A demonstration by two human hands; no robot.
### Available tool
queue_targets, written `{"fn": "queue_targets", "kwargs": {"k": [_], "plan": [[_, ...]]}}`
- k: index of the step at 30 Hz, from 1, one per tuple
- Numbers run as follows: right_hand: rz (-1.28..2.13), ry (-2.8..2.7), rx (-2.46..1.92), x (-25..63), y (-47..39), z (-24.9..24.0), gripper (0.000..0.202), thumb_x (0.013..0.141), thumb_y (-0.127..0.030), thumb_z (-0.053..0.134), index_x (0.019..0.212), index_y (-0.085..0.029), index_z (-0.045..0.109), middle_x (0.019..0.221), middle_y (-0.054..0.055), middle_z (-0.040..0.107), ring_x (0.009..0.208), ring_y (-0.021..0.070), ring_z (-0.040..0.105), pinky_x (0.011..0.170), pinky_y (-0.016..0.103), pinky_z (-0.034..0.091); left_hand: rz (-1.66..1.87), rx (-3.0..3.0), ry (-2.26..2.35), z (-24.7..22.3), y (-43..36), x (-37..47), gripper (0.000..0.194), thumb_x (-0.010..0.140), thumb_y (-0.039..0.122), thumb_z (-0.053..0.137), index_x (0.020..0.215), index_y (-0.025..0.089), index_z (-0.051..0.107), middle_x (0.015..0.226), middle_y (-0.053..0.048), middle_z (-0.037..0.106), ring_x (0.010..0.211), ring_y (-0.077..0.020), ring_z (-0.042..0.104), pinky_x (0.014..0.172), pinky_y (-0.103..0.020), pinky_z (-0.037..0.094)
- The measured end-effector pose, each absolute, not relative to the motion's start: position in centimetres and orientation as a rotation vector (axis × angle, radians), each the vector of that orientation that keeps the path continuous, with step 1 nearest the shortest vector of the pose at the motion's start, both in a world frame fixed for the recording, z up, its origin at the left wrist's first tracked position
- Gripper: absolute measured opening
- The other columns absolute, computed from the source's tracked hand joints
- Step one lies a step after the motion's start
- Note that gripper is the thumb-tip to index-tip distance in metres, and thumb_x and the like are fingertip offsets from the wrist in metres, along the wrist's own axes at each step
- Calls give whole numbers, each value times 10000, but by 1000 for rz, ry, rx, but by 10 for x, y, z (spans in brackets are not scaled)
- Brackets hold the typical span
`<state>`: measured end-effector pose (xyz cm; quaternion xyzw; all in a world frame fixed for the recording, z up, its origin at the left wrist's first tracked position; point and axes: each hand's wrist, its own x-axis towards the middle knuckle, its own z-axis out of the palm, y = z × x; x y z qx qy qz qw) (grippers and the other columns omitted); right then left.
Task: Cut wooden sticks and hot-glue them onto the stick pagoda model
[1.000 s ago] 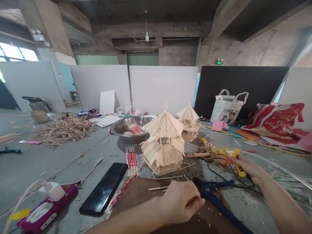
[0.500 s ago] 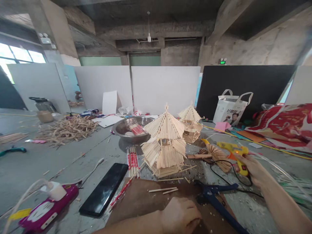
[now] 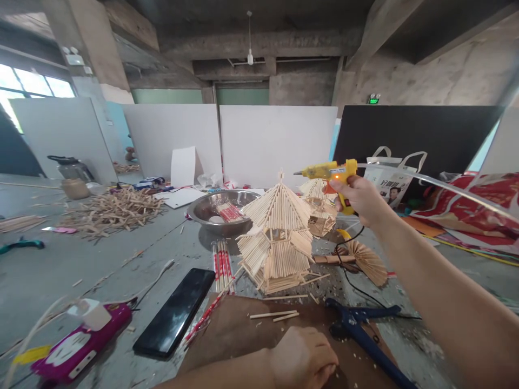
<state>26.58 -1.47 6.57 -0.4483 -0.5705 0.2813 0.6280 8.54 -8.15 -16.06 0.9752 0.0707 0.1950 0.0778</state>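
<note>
My right hand (image 3: 363,200) grips a yellow hot glue gun (image 3: 330,172) by its handle, with an orange light on its side and a clear glue stick (image 3: 438,185) trailing out of the back. The nozzle points left, just right of the peak of a stick-built pagoda model (image 3: 279,232) with two roof tiers. My left hand (image 3: 306,356) rests closed on a brown sheet (image 3: 239,329); whatever its fingers hold is hidden. Short wooden sticks (image 3: 273,314) lie just beyond it. Dark blue cutting pliers (image 3: 365,329) lie to its right.
A second stick model (image 3: 318,205) stands behind. A steel bowl (image 3: 198,213) holds red-wrapped sticks. Left are a black phone (image 3: 174,313), a purple power strip (image 3: 81,346) and a stick pile (image 3: 113,213). The gun's black cord (image 3: 352,283) runs past a folded fan-shaped piece (image 3: 367,262).
My right hand has lifted the glue gun up and left, from beside the fan-shaped piece to roof-peak height. My left hand has barely moved.
</note>
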Motion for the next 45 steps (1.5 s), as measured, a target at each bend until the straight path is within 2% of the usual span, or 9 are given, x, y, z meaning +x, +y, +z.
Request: {"fn": "queue_targets", "kwargs": {"k": [3,8,24,38,45], "plan": [[648,-1327,-1035,259,-5,70,166,690,-314,580,730,-167,513,671,-9,578,302,38,411,297,200,312,542,2939,211,-163,-81,86,92,751,181,438,789,186,521,773,6,618,718,-84,545,649,-176,386],[619,-1337,-1035,253,1,73,192,681,-332,598,723,-167,509,598,-31,537,292,34,406,277,183,287,510,2964,215,-162,-81,86,89,758,200,438,787,192,521,783,16,612,708,-83,533,638,-180,377],[637,-1329,-1041,246,6,73,70,735,-227,529,732,-165,497,600,-25,546,282,34,383,272,187,311,539,2972,231,-156,-83,84,110,770,234,425,767,197,529,751,42,595,659,-76,491,613,-184,352],[620,-1368,-1032,246,8,69,131,721,-284,554,760,-171,499,628,-23,555,293,31,393,277,185,313,478,2981,254,-154,-84,85,112,771,237,434,786,195,537,766,26,609,679,-86,513,624,-197,363],[599,-1333,-1054,246,2,72,199,674,-330,608,697,-166,497,572,-34,527,284,33,386,269,191,304,483,2971,235,-153,-84,84,121,774,230,429,779,187,541,759,19,610,668,-86,514,619,-198,366]]}}
